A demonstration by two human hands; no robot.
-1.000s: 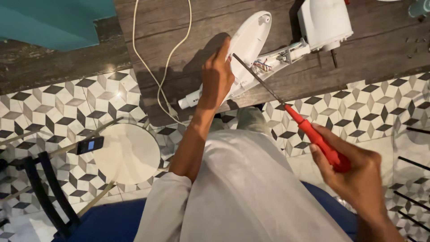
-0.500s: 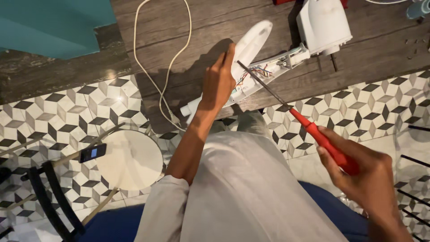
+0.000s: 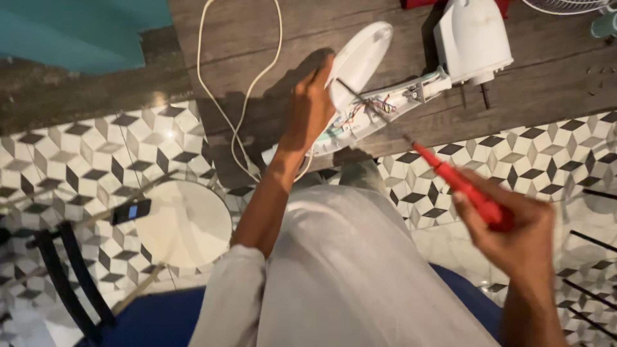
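The left hand (image 3: 312, 106) grips the opened white housing (image 3: 379, 109) on the wooden surface (image 3: 540, 96), steadying it so the right hand's (image 3: 514, 238) clenched red screwdriver (image 3: 459, 186) reaches its exposed wiring.

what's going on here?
A person is working on an opened white appliance body lying on a wooden table. The left hand steadies it, while the right hand holds a red-handled screwdriver with its tip at the exposed coloured wires. A white cord trails off the table.
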